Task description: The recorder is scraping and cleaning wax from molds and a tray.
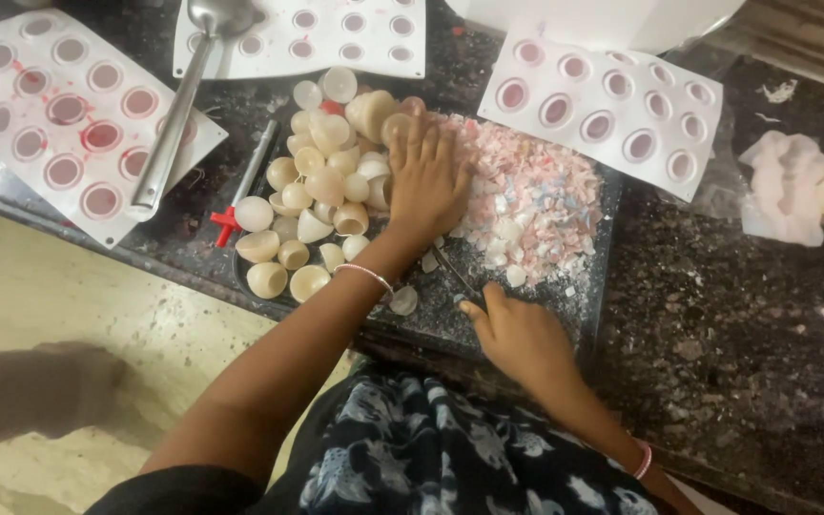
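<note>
Dark stone desk (736,372). Left hand (428,181) pressing flat, fingers spread, parting shells (321,205) from crumbs (536,205) beside it; right hand (522,336) pinching a knife (452,272) near the crumbs.

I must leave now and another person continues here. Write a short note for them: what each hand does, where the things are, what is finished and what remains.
Left hand: flat, palm down, on the dark tray, between the cream half-shells and the pink-white crumbs.
Right hand: at the tray's near edge, holding a thin dark tool; what kind cannot be told.
Around: three white moulds, left, top, right; a metal ladle across the left two.
Done: many shells out of the moulds, a heap of crumbs.
Left: shells and crumbs lie loose on the tray.
</note>
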